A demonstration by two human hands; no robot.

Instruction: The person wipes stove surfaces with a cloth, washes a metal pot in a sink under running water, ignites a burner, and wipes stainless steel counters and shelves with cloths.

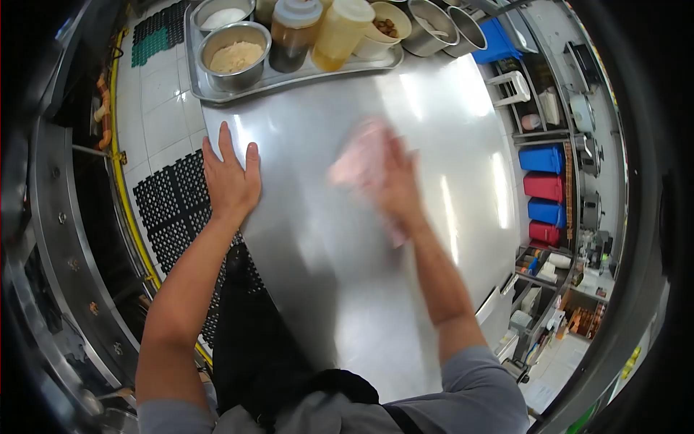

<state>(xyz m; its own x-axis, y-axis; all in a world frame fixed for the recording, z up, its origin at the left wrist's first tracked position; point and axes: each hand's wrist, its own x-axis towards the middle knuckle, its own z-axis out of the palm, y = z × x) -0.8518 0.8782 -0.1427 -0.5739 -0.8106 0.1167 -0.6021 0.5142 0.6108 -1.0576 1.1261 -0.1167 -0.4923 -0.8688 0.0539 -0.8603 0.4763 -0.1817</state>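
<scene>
While the head view looked down, a broad, smooth, shiny table of grey metal (296,239) filled the middle. If any lettering was on the bottles or the shelves, it was too small or too blurred for me to read.

A soft, pale pink cloth (359,160) was on the table, right of the middle of the open surface and under the right hand (400,181). Its colour was a little uneven, and its shape was loose and crumpled. It bulged out to the left of the fingers, and a thin pinkish end showed below, near the wrist. Its outline was smeared by blur. The right fingers lay over the cloth, but because of the blur I cannot tell whether they gripped it or only pressed it flat.

The left hand (235,177) was at the left edge of the table, with its fingers spread wide and the thumb apart; it held nothing.

Beyond both hands, a rectangular metal tray (289,85) carried a round steel bowl (244,77) of beige powder, a squeeze bottle with dark brown liquid (289,52), another with yellow liquid (334,49) and a cream-coloured tub (370,48) with brown pieces inside.
</scene>
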